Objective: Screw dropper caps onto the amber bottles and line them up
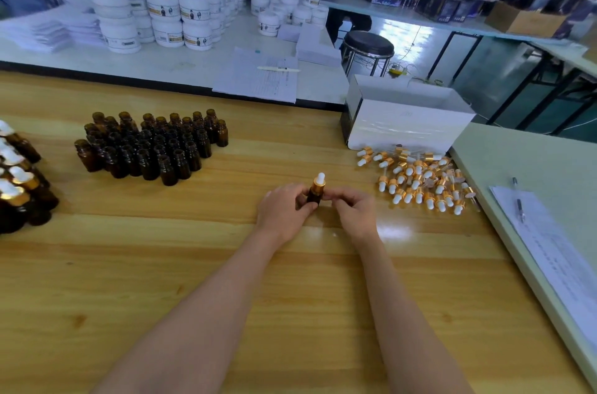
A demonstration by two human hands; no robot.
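Two hands met at the pale wooden desk (193,264): the left hand (284,212) gripped a small amber glass bottle (314,196) upright, a white-bulbed gold dropper cap (319,182) on it, while the right hand (353,212) pinched its other side with curled fingertips. Loose gold dropper caps (420,180) lay heaped to the right beside a white cardboard box (407,125); uncapped amber bottles (151,144) stood clustered to the left.

The wooden tabletop (161,264) bears uncapped amber bottles (151,148) and capped bottles (19,180) along its left side. By its far right corner lie dropper caps (420,180) and a white box (407,122).
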